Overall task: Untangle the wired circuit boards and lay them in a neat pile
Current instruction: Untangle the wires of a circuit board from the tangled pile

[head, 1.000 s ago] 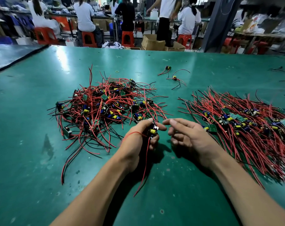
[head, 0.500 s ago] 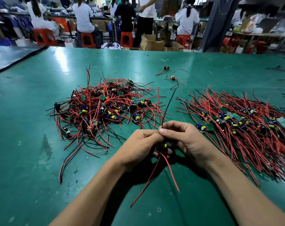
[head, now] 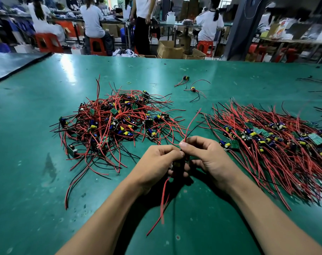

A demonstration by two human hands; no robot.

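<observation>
1. Wired circuit boards in a neat pile (head: 267, 144) lie on the right of the green table (head: 36, 181), red wires combed one way, probably so that finished ones stay sorted.
2. The tangled heap (head: 116, 124) sits to the left, well apart, wires crossing everywhere.
3. The left hand (head: 156, 162) curls its fingers round one board (head: 177, 165), held between the two groups.
4. The right hand (head: 209, 157) pinches that board's red wire (head: 191, 124) between thumb and forefinger, seemingly to straighten it.
</observation>
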